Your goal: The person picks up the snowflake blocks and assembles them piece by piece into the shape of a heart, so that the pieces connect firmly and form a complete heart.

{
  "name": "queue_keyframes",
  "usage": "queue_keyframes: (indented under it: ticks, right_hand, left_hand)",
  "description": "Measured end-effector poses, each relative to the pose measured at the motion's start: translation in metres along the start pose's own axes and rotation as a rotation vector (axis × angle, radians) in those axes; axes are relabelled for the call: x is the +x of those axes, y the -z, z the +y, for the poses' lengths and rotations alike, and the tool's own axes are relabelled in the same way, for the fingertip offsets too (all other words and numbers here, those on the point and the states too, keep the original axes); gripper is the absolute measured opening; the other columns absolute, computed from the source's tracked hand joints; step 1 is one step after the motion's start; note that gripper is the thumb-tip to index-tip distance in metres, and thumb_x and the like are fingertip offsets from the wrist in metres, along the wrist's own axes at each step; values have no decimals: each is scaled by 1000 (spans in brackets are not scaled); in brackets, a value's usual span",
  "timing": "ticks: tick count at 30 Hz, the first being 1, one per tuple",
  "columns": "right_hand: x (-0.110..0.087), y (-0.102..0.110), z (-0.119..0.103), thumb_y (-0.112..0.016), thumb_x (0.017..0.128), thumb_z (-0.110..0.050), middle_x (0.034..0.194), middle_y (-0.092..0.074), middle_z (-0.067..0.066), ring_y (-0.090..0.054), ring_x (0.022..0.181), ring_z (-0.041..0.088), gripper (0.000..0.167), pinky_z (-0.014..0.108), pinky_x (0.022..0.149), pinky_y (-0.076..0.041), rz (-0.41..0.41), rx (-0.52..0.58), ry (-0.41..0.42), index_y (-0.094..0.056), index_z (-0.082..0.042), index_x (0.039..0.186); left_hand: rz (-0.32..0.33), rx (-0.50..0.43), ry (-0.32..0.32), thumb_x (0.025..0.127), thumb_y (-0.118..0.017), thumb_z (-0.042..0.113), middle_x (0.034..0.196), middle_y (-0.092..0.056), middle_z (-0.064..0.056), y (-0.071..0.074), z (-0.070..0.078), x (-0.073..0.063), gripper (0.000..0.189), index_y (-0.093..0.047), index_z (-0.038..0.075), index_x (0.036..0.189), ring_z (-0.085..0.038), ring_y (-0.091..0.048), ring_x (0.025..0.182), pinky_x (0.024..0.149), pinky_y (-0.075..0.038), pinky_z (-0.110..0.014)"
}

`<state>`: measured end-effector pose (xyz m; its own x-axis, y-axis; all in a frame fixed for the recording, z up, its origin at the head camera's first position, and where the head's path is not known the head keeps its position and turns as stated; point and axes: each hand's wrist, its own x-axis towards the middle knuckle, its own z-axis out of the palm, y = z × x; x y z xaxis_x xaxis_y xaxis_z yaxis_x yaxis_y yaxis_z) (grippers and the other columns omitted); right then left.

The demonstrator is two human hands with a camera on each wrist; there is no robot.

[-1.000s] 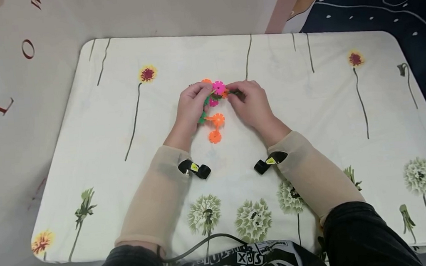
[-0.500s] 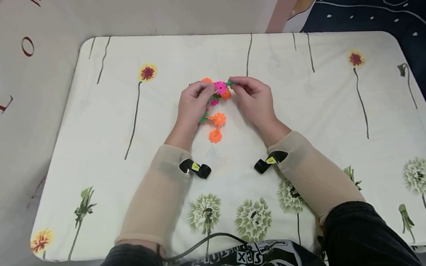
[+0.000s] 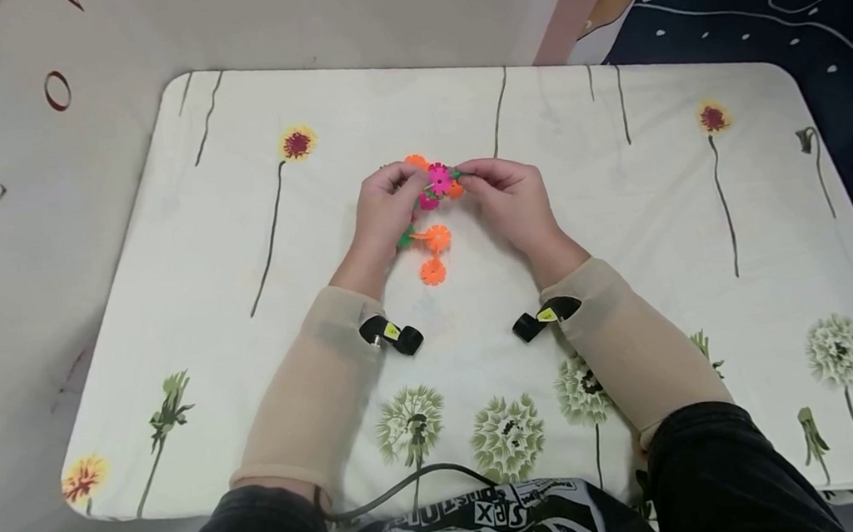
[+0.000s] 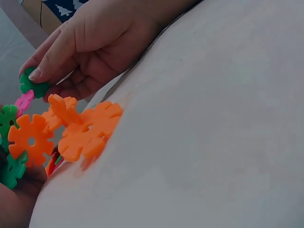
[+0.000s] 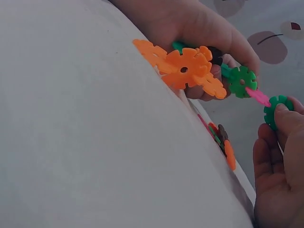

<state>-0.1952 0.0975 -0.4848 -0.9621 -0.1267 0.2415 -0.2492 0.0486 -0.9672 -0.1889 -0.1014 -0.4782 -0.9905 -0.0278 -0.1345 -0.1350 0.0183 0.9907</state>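
Note:
My left hand (image 3: pixel 385 215) grips a chain of joined snowflake discs, flat plastic rounds with notched rims. In the right wrist view, its fingers curl round dark and green discs, and a green disc (image 5: pixel 242 81) sticks out beyond them with a pink disc (image 5: pixel 258 96) slotted into it edge-on. My right hand (image 3: pixel 514 209) pinches another green disc (image 4: pixel 32 84) between thumb and fingertips, right at the pink one's outer edge. Orange discs (image 3: pixel 436 238) hang off the near end of the chain, below my left hand. My left palm hides part of the chain.
Several more discs lie on the table beyond the hands, among them an orange one (image 5: pixel 230 154). A white flower-print cloth (image 3: pixel 656 223) covers the table, which meets a pale wall (image 3: pixel 377 19) at the back. A dark cable (image 3: pixel 413 477) runs along the near edge.
My right hand first moved slightly up and right, bringing the green disc into view, then came slightly down with it against the pink disc. My left hand has stayed nearly still, holding the chain.

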Motion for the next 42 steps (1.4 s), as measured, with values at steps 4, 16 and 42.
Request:
queue_keyframes:
  ticks: [4, 16, 42]
  right_hand:
    - [0, -1, -2, -77, 97, 0, 100, -80, 4, -72, 91, 17, 13, 27, 86, -60, 6, 92, -103, -82, 1, 109]
    - [-1, -3, -5, -73, 100, 2, 102, -78, 6, -73, 91, 15, 22, 28, 89, -61, -1, 151, -166, -75, 9, 121]
    - [2, -3, 0, -69, 103, 1, 104, -73, 8, -67, 94, 20, 17, 27, 88, -59, -18, 123, -137, -76, 3, 118]
  left_hand:
    - [-36, 6, 41, 103, -72, 24, 91, -62, -7, 2, 2, 1, 14, -76, 13, 95, -17, -46, 59, 56, -41, -25]
    - [-103, -26, 94, 104, -70, 19, 84, -58, -4, 6, 7, 1, 12, -76, 11, 97, -15, -46, 58, 55, -42, -23]
    - [-94, 18, 140, 104, -70, 21, 86, -60, -2, 4, 10, 2, 14, -77, 10, 98, -13, -47, 55, 55, -44, -22]
